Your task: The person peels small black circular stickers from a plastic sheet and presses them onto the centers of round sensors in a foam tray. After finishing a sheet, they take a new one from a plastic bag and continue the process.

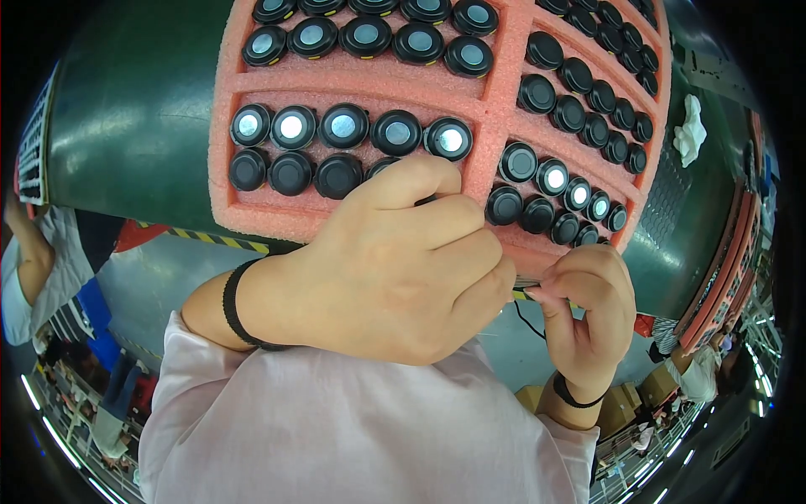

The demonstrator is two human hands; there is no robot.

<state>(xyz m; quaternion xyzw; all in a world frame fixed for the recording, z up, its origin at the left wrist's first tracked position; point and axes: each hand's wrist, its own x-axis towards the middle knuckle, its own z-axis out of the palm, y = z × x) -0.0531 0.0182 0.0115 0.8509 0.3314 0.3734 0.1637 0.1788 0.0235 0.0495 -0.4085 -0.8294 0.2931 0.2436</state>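
A pink foam tray [353, 84] stands before me, holding several rows of round black parts [344, 126], some with a silver disc on top. My left hand [411, 260] is closed, its fingers curled in over the tray's near edge and covering some of the parts. Whatever lies inside its grip is hidden. To its right, my right hand [592, 311] is closed in a pinch, thumb against fingertips, close to the left hand. Something small and thin seems to be at its fingertips, too small to name. Both wrists wear black bands.
Under the tray runs a green work surface [134, 126] with a yellow-and-black striped edge [218, 238]. A crumpled white cloth [690, 131] lies to the right. More pink trays [724, 265] are stacked at far right. Another person's arm [32, 260] shows at the left.
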